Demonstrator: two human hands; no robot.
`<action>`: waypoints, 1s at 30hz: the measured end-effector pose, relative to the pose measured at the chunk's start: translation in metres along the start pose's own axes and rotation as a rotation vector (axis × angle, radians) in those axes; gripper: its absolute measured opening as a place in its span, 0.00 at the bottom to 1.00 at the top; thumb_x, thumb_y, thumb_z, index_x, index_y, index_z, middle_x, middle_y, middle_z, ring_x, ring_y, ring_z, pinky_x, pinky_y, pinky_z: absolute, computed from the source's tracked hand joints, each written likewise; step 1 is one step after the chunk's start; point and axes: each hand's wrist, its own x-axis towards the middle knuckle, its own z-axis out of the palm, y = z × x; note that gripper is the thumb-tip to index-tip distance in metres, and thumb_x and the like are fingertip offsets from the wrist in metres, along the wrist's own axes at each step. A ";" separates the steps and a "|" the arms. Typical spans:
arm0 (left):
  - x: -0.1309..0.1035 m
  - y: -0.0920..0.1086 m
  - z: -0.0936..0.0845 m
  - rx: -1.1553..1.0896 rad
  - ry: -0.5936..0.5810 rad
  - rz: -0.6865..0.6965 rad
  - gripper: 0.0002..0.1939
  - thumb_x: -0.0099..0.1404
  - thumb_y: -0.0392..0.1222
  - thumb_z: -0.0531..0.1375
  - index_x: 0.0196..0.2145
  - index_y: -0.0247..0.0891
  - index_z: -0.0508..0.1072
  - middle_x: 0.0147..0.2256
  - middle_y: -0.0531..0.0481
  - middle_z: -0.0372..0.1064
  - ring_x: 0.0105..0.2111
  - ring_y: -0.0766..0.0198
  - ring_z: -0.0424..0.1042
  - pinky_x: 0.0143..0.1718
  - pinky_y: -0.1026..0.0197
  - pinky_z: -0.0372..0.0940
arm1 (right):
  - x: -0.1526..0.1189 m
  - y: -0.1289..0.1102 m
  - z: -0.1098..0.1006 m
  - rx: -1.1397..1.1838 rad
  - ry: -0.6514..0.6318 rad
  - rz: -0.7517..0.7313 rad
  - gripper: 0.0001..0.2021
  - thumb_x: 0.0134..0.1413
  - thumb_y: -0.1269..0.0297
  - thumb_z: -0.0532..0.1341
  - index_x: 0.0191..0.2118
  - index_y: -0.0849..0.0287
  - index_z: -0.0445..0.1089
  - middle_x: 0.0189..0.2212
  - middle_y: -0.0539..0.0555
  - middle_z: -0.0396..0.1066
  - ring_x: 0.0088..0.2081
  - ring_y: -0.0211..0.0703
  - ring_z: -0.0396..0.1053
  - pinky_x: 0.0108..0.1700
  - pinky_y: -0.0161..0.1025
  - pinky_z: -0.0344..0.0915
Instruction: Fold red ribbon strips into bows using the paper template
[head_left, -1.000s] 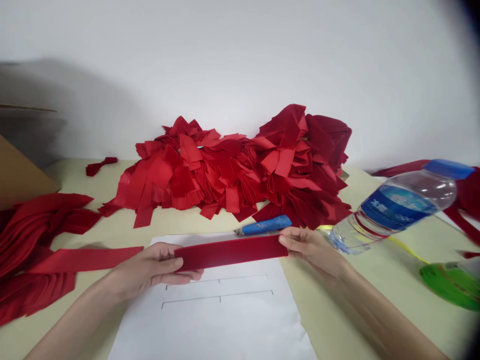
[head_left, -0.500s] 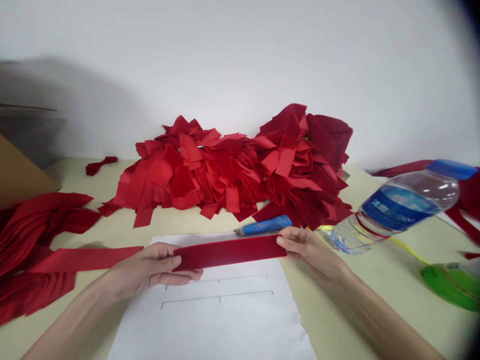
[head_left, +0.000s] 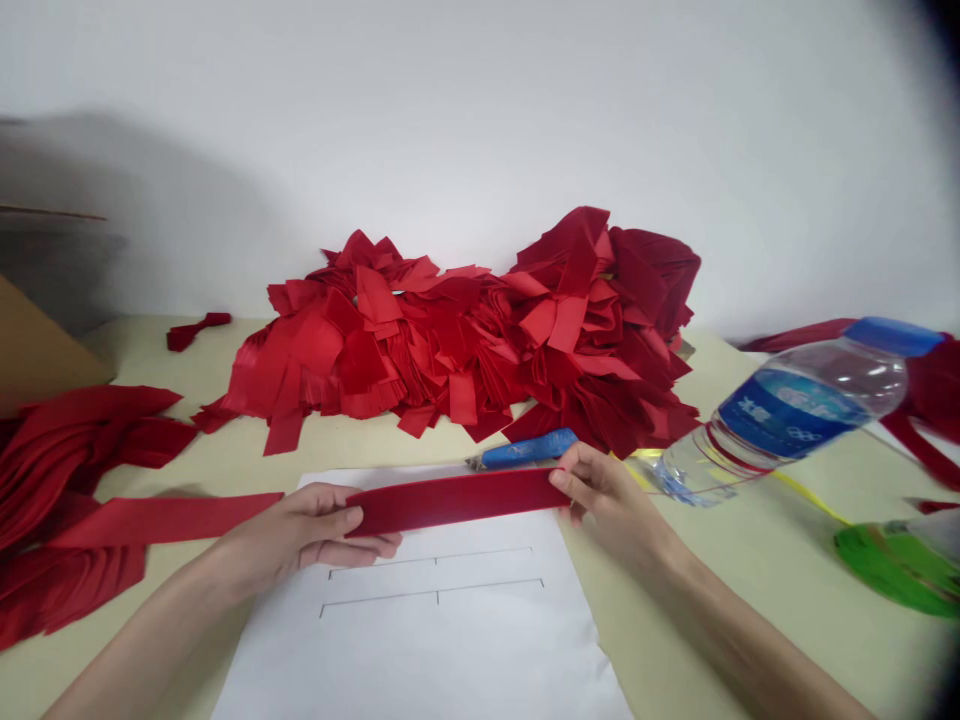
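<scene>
A dark red velvet ribbon strip is stretched between my two hands over a white paper sheet. My left hand pinches its left end, thumb on top and fingers beneath. The right end is pinched between thumb and fingers of my right hand. On the paper, two ruled black lines with tick marks show just below the ribbon. A blue pen-like tool with a grey tip lies just beyond the ribbon, close to my right hand.
A big heap of cut red ribbon pieces lies against the wall. More red ribbon strips are piled at left, by a cardboard box. To the right are a tilted water bottle, a green round item and more red ribbon.
The ribbon is still held at both ends. My right hand's fingers have shifted slightly on its end; the whole view has moved a little.
</scene>
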 end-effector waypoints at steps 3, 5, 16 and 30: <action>0.001 0.001 0.000 0.061 -0.036 0.007 0.10 0.59 0.43 0.62 0.33 0.32 0.71 0.40 0.38 0.75 0.45 0.54 0.72 0.48 0.59 0.66 | -0.003 -0.002 0.006 -0.079 -0.011 0.017 0.15 0.51 0.51 0.56 0.27 0.56 0.52 0.14 0.41 0.52 0.15 0.31 0.51 0.19 0.31 0.45; 0.001 0.001 0.000 0.096 -0.058 0.002 0.12 0.59 0.44 0.61 0.35 0.31 0.73 0.41 0.38 0.75 0.45 0.55 0.72 0.47 0.59 0.67 | -0.005 -0.003 0.009 -0.122 -0.002 0.006 0.14 0.52 0.53 0.55 0.26 0.55 0.51 0.13 0.39 0.48 0.15 0.30 0.46 0.19 0.31 0.42; -0.003 0.003 0.001 0.197 -0.085 0.010 0.13 0.60 0.45 0.60 0.39 0.34 0.69 0.37 0.40 0.77 0.41 0.54 0.74 0.43 0.56 0.68 | -0.002 -0.013 -0.010 -0.343 0.112 -0.106 0.13 0.58 0.52 0.51 0.35 0.57 0.61 0.15 0.43 0.50 0.17 0.33 0.49 0.20 0.32 0.47; -0.001 -0.026 0.074 0.199 -0.250 0.166 0.14 0.53 0.44 0.63 0.24 0.36 0.61 0.25 0.48 0.73 0.26 0.61 0.73 0.24 0.64 0.64 | -0.051 -0.037 0.060 -0.179 -0.185 -0.376 0.04 0.50 0.72 0.63 0.28 0.58 0.68 0.29 0.49 0.69 0.35 0.38 0.66 0.39 0.34 0.61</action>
